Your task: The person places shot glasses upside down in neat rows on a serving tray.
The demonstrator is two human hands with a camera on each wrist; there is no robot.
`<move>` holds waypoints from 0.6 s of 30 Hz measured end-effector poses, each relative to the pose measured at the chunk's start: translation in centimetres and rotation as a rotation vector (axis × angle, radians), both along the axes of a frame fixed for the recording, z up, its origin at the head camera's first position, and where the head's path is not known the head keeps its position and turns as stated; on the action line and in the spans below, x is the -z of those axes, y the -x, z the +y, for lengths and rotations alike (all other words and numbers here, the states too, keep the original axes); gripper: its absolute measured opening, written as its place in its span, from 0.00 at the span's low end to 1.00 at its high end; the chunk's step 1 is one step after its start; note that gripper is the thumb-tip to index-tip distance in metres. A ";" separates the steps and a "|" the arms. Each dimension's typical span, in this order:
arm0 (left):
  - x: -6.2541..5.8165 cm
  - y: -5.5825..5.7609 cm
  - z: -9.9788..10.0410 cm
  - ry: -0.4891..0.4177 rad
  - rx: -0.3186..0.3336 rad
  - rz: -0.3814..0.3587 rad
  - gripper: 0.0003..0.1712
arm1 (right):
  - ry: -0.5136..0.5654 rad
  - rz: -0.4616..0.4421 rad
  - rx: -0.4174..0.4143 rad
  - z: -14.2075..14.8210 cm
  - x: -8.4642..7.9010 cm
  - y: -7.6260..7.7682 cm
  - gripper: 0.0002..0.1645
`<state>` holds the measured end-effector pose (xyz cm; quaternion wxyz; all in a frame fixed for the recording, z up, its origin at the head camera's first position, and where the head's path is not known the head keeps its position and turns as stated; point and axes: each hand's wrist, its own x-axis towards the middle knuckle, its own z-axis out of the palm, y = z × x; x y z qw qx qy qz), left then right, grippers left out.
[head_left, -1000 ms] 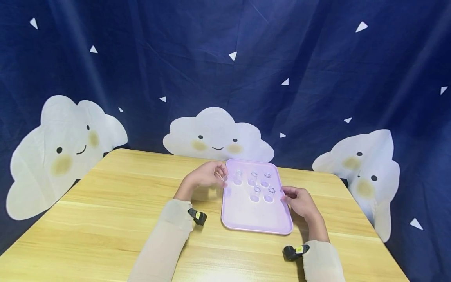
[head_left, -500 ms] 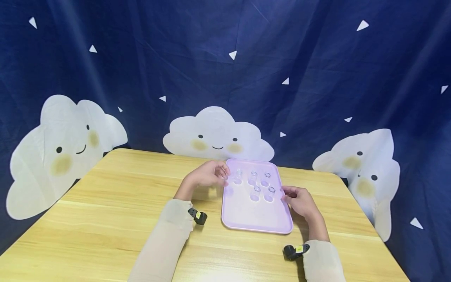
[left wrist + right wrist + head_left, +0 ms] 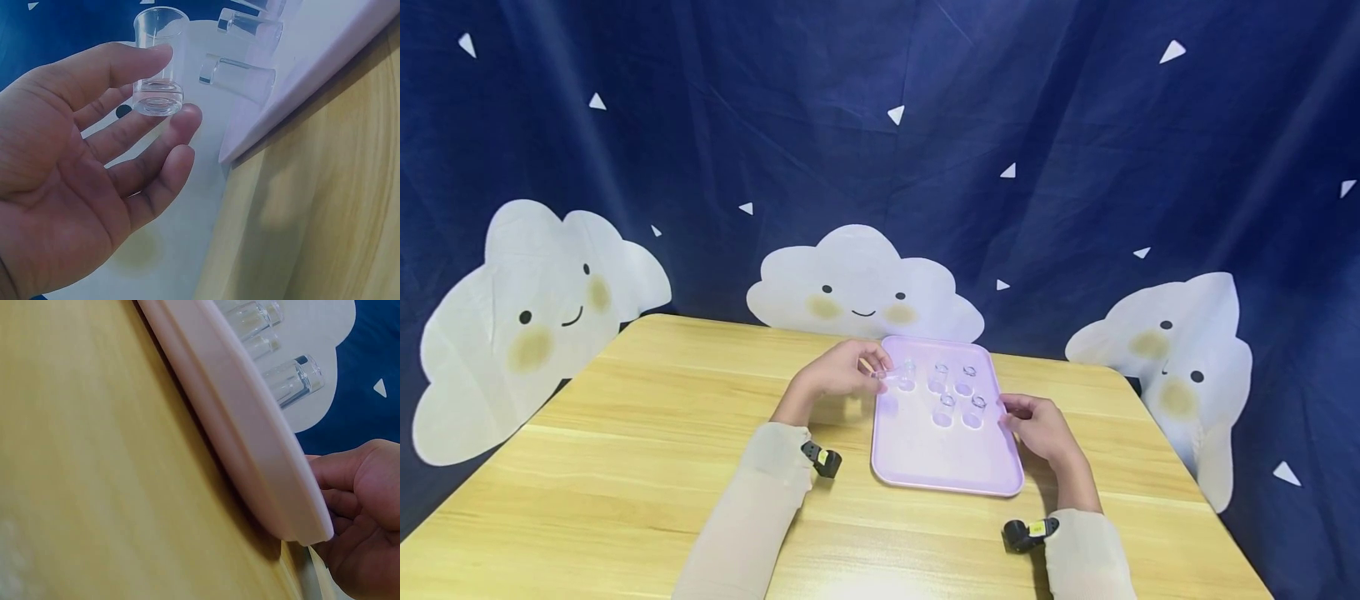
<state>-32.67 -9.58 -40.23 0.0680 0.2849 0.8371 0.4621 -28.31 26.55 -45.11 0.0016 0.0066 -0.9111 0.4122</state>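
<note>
In the head view my left hand (image 3: 844, 371) is at the left rim of a lilac tray (image 3: 925, 462), pinching a clear shot glass (image 3: 161, 95). The thumb and fingers grip the glass near its thick base, and it is tipped onto its side relative to the glasses on the tray. Several similar clear glasses (image 3: 947, 411) stand upside down on the tray, two of them close by in the left wrist view. At the opposite edge my right hand (image 3: 1036, 427) pinches the tray's right rim, its fingertips partly hidden behind that rim in the right wrist view.
The tray rests on a light wooden table (image 3: 647, 433), close to its far edge. Behind the table hangs a dark blue cloth (image 3: 820, 100) with white clouds and triangles. Small black cameras (image 3: 827, 461) sit at both sleeve cuffs.
The shot glass in my left hand has tipped and now reaches further right over the tray. My left fingers have shifted slightly right. The right hand, tray and standing glasses stay put.
</note>
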 end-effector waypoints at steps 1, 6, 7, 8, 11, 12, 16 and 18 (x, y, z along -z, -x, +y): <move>0.0 0.0 0.0 0.000 0.000 0.001 0.18 | -0.001 0.001 0.000 0.0 0.0 0.0 0.22; -0.1 -0.1 0.1 0.009 -0.010 0.002 0.18 | -0.003 0.007 -0.001 0.0 0.0 0.0 0.22; -0.1 -0.1 0.2 0.012 -0.014 0.001 0.18 | -0.005 0.008 -0.001 0.0 0.0 0.1 0.22; -0.1 -0.1 0.2 0.015 -0.018 -0.001 0.18 | -0.006 0.008 -0.001 0.0 0.0 0.1 0.22; -0.1 -0.1 0.3 0.019 -0.025 -0.003 0.18 | -0.006 0.004 0.002 0.0 0.0 0.0 0.22; -0.1 -0.1 0.3 0.019 -0.026 -0.004 0.17 | -0.005 0.002 0.003 0.0 0.0 0.0 0.22; 0.0 0.0 0.5 0.021 -0.024 -0.003 0.16 | -0.003 -0.002 0.008 0.0 0.0 0.1 0.22; 0.1 0.0 0.5 0.022 -0.022 -0.001 0.16 | -0.004 0.001 0.008 0.0 0.0 0.1 0.22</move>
